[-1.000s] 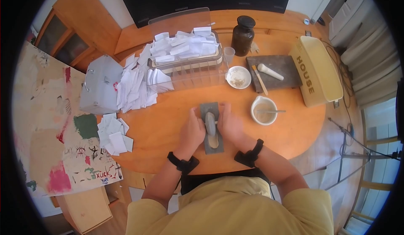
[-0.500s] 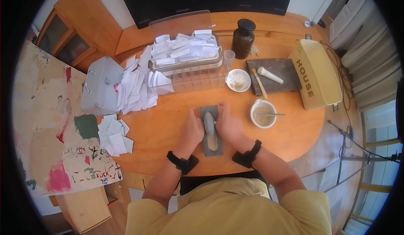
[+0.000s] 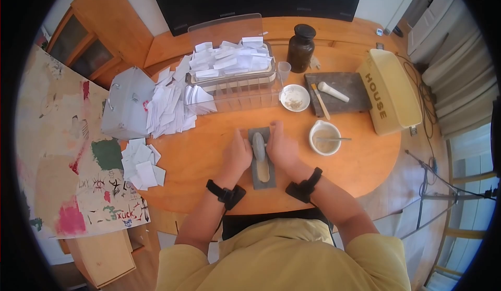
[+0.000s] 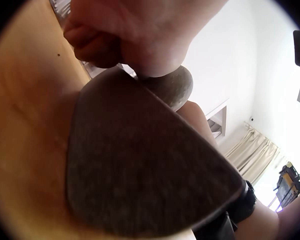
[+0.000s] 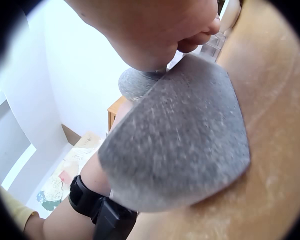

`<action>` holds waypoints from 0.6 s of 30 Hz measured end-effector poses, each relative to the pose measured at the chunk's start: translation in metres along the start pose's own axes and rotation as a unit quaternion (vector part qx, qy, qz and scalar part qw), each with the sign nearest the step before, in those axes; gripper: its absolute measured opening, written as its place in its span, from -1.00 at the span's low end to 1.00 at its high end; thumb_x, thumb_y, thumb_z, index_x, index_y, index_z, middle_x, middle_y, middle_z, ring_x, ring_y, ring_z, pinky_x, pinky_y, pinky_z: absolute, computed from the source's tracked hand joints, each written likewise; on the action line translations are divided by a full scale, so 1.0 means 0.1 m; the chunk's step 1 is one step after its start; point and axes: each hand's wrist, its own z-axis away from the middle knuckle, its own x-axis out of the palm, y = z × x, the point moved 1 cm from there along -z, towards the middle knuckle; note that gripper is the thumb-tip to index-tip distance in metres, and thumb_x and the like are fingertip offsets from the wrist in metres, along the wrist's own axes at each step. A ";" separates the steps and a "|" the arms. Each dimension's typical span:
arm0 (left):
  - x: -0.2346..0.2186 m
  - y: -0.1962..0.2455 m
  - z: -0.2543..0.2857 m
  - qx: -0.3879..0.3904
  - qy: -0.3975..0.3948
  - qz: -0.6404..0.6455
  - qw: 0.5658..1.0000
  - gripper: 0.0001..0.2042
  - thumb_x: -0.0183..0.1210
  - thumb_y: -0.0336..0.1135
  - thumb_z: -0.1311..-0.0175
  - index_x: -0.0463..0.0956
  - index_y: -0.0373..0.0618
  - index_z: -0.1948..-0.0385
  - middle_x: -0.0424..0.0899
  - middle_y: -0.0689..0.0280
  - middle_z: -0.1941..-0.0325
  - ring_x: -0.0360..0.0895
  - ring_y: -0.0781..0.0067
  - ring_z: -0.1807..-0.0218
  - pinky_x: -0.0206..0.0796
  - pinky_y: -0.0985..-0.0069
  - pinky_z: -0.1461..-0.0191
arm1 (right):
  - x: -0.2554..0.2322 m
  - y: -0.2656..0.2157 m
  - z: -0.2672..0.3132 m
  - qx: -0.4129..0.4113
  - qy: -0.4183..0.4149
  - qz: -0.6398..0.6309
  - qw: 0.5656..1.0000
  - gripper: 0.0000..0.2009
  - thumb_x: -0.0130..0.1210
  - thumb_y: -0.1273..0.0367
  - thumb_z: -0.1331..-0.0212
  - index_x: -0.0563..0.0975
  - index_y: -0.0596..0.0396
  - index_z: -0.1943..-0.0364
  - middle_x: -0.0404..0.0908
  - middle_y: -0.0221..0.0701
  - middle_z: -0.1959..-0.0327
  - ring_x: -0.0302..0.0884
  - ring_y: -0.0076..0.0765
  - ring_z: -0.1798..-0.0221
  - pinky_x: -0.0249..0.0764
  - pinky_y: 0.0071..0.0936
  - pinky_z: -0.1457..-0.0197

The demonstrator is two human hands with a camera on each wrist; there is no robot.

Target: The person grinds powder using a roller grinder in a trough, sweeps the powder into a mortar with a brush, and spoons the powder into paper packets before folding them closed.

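A grey stone trough (image 3: 263, 178) stands lengthwise on the wooden table, and pale material shows in its hollow. Upright in its far half is a grey stone wheel (image 3: 258, 146). My left hand (image 3: 237, 154) grips the wheel's handle on the left side, fingers curled. On the other side my right hand (image 3: 283, 147) is curled round the handle, most of which its fingers hide. Both wrist views show the trough's side close up, the trough (image 4: 145, 160) dark in the left and the trough (image 5: 180, 130) lighter in the right, with the wheel partly behind each hand.
A white mortar (image 3: 324, 138) with a thin rod stands right, beyond it a small bowl (image 3: 295, 98), a dark slab (image 3: 352, 90) with brush and pestle, and a yellow bin (image 3: 389, 93). Left are paper slips (image 3: 143, 163), a metal case (image 3: 128, 103) and a clear rack (image 3: 235, 95).
The wheel has moved slightly toward the trough's far end with both hands on its handles, and more of the near hollow shows. The head view has shifted slightly.
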 end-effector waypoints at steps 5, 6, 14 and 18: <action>-0.01 -0.01 0.16 0.027 0.008 0.008 1.000 -0.68 -0.09 -0.35 -0.27 0.29 -0.20 -0.04 0.58 -0.10 0.45 0.54 -0.18 0.34 0.33 0.02 0.26 | 0.00 0.03 0.12 -0.006 -0.019 -0.002 1.000 -0.77 -0.12 0.42 -0.26 0.29 0.09 0.02 0.57 -0.12 0.59 0.53 0.14 0.56 0.43 0.00 0.49; -0.04 0.03 0.31 0.015 -0.007 0.030 0.999 -0.69 -0.09 -0.35 -0.28 0.29 -0.20 -0.04 0.58 -0.11 0.44 0.54 -0.18 0.34 0.33 0.02 0.26 | -0.01 0.04 0.25 -0.009 -0.027 -0.001 1.000 -0.77 -0.11 0.42 -0.26 0.29 0.09 0.02 0.57 -0.12 0.60 0.53 0.14 0.56 0.43 0.00 0.49; -0.02 0.05 0.08 -0.023 -0.007 -0.017 1.000 -0.65 -0.10 -0.34 -0.27 0.27 -0.20 -0.09 0.60 -0.10 0.43 0.56 -0.16 0.30 0.34 0.03 0.23 | -0.02 -0.04 0.08 0.002 0.022 0.013 1.000 -0.75 -0.09 0.42 -0.24 0.30 0.09 0.00 0.56 -0.14 0.64 0.54 0.09 0.59 0.42 -0.02 0.52; 0.02 -0.01 0.14 -0.002 0.002 -0.016 1.000 -0.64 -0.10 -0.34 -0.28 0.27 -0.20 -0.11 0.60 -0.07 0.44 0.56 -0.15 0.32 0.34 0.04 0.25 | 0.06 0.04 0.12 -0.015 0.032 0.023 0.999 -0.73 -0.11 0.39 -0.26 0.28 0.11 -0.02 0.56 -0.11 0.64 0.54 0.08 0.60 0.44 -0.06 0.53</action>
